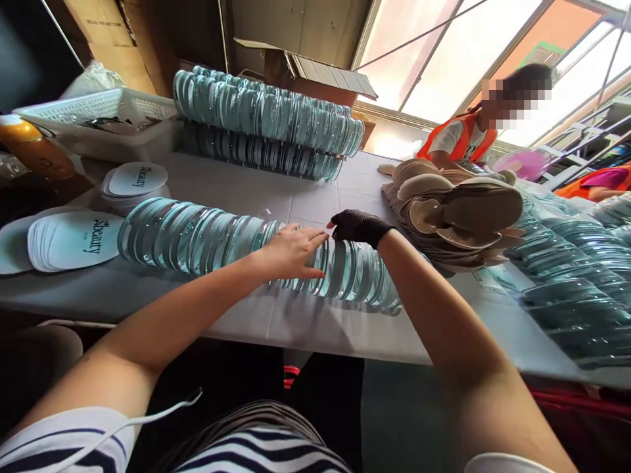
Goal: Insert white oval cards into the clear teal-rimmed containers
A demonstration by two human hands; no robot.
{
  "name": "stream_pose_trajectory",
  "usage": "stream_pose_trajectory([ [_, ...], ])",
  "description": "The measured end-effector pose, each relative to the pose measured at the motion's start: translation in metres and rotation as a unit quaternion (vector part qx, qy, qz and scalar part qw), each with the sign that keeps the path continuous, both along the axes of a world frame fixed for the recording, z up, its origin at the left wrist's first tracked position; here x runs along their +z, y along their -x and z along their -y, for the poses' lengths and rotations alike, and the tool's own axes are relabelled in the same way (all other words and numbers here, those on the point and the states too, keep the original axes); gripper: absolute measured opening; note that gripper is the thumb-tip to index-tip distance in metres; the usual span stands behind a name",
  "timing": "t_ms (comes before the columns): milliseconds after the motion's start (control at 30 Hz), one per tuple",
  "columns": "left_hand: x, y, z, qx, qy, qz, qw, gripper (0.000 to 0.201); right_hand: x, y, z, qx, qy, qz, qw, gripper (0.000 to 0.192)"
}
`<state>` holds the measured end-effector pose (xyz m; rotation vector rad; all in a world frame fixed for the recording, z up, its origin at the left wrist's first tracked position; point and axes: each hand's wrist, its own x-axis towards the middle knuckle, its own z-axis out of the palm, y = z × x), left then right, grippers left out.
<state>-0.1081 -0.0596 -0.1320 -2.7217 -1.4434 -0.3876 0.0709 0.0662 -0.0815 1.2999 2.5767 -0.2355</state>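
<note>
A long row of round, clear discs with bluish rims [197,240] stands on edge along the front of the table. My left hand [294,253] is bare and lies over the right part of this row, fingers stretched out and thumb apart. Close beside it, my right hand [357,226] wears a black fingerless glove. Its fingers are curled at the top edge of the discs, and whatever is between them is hidden. Past the row's left end lie white rounded cards [64,240] printed with "beauty", with a smaller pile of cards [138,179] behind.
Behind stands another stacked row of clear discs [266,108]. A white basket [113,141] and an orange bottle [37,148] are at left. Brown rounded pieces [444,210] are heaped at right, near more discs [582,302]. A person in an orange vest [486,144] is across the table.
</note>
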Motion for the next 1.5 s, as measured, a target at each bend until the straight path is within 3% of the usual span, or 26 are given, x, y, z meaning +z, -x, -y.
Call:
stream_pose_trajectory([
  [100,-0.002,0.001,0.0,0.004,0.001,-0.002,1.0,0.081,-0.005,0.017,-0.02,0.027,0.098,0.025,0.994,0.047],
  [167,0.0,0.002,0.001,0.004,0.005,-0.004,1.0,0.08,-0.006,0.023,-0.019,0.046,0.109,0.043,0.992,0.048],
  [333,0.001,0.002,0.001,0.003,0.02,-0.002,1.0,0.08,0.004,0.014,0.011,0.077,-0.064,0.04,0.994,0.032],
  [467,0.001,0.002,0.001,0.009,0.038,-0.009,0.999,0.081,0.001,-0.016,0.059,0.056,-0.105,-0.127,0.985,0.025],
  [567,0.002,0.002,0.002,0.008,0.043,-0.018,0.999,0.082,-0.025,-0.034,0.111,0.062,-0.108,-0.213,0.969,0.024],
  [700,0.003,0.002,0.002,0.005,0.038,-0.024,0.999,0.081,-0.081,-0.042,0.176,0.03,-0.132,-0.136,0.981,0.024],
  [833,0.004,0.002,0.002,0.004,0.037,-0.033,0.999,0.081,-0.126,-0.037,0.202,-0.006,-0.147,-0.049,0.988,0.038],
  [933,0.005,0.006,0.005,0.0,0.027,-0.039,0.999,0.081,-0.136,-0.037,0.206,0.006,-0.157,-0.038,0.987,0.045],
  [1033,0.006,0.012,0.01,-0.009,0.019,-0.04,0.999,0.081,-0.122,-0.049,0.202,0.037,-0.14,-0.065,0.987,0.038],
  [1100,0.006,0.012,0.012,-0.014,0.019,-0.041,0.999,0.083,-0.099,-0.065,0.188,0.028,-0.157,-0.132,0.978,0.033],
  [1200,0.006,-0.001,0.012,-0.028,0.004,-0.033,0.999,0.084,-0.05,-0.086,0.138,-0.066,-0.242,-0.212,0.945,0.034],
  [1233,0.005,-0.009,0.011,-0.036,-0.004,-0.027,0.999,0.084,-0.035,-0.088,0.115,-0.078,-0.24,-0.195,0.948,0.036],
  [1367,0.002,-0.037,0.006,-0.065,-0.024,-0.011,0.998,0.078,0.003,-0.064,0.036,-0.041,-0.057,-0.022,0.997,0.038],
  [1500,-0.005,-0.043,0.005,-0.059,-0.034,-0.005,0.998,0.077,0.007,-0.032,0.009,0.002,0.087,0.054,0.995,0.045],
])
